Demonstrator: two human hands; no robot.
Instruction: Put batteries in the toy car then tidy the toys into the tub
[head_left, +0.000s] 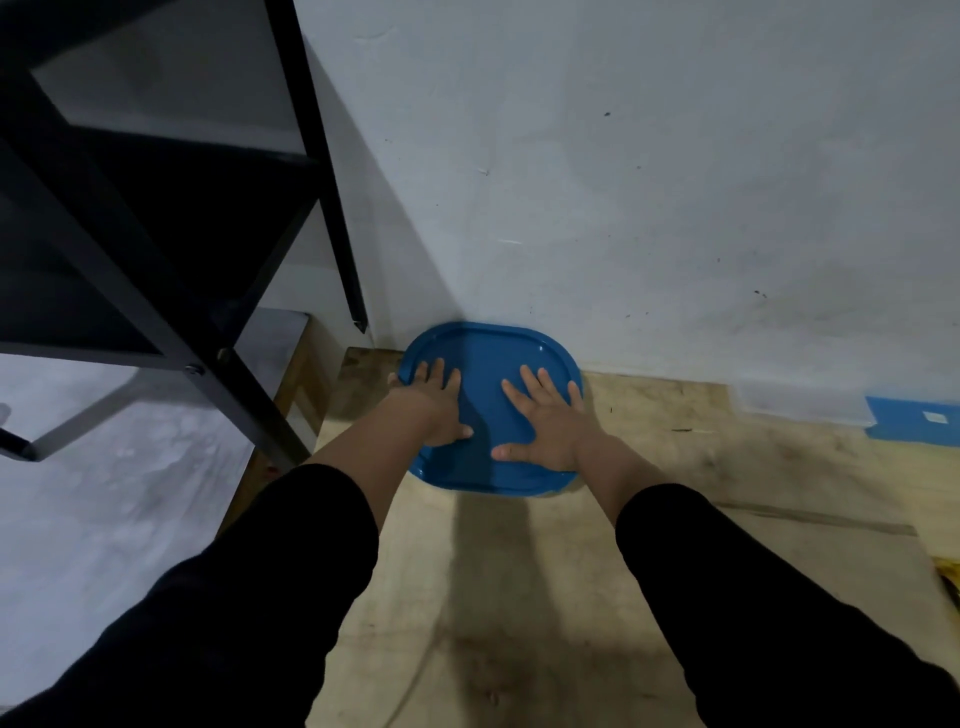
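Note:
A tub with a blue lid (485, 353) stands on the wooden floor against the white wall. Only a sliver of the tub's pale body shows under the lid at its right front corner. My left hand (436, 402) lies flat on the left half of the lid, fingers straight and spread. My right hand (545, 415) lies flat on the right half, fingers spread too. Both hands press on the lid from above. No toy car, batteries or loose toys are in view.
A black metal frame (171, 218) rises at the left, its leg ending near the tub. A grey mattress (119, 493) on a wooden bed edge lies at the left. A clear box with a blue lid (810, 405) sits by the wall at the right.

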